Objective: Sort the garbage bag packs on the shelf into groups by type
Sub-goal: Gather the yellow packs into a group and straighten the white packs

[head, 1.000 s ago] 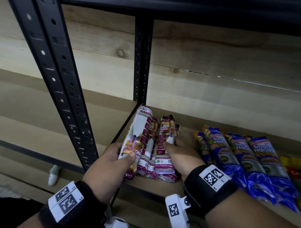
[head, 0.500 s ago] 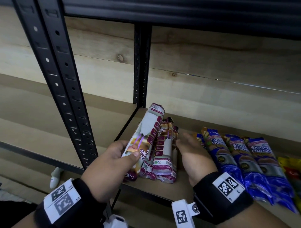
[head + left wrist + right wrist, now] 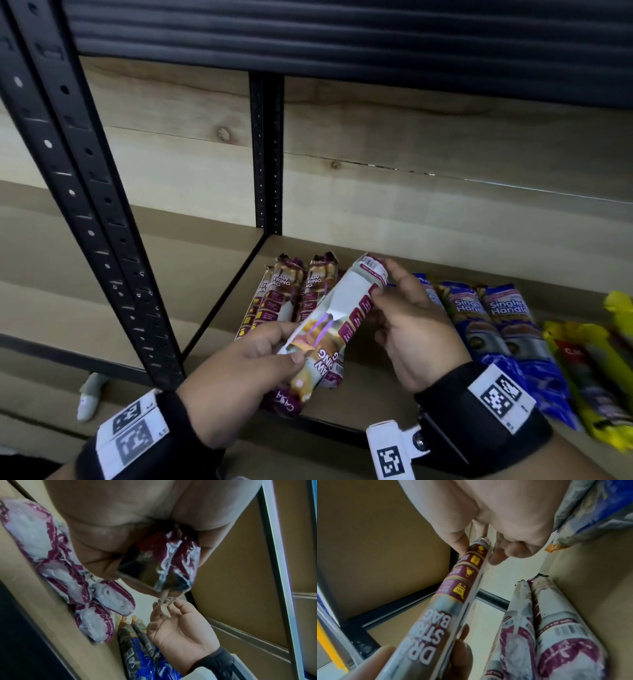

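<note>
Above shelf [image 3: 359, 404] front: left hand [image 3: 239, 373] grips drawstring pack [image 3: 337, 322] low end, right hand [image 3: 411, 329] pinches top. Best laid parallel, touching maroon packs [image 3: 291, 291], label up, clear of blue packs [image 3: 493, 329].

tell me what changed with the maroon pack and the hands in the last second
The left hand lifted its maroon drawstring pack off the shelf group and tilted it rightward; the right hand left the lying maroon packs and now pinches the held pack's top end. The blue packs stayed put.

Yellow packs [image 3: 596, 370] cut off rightward
</note>
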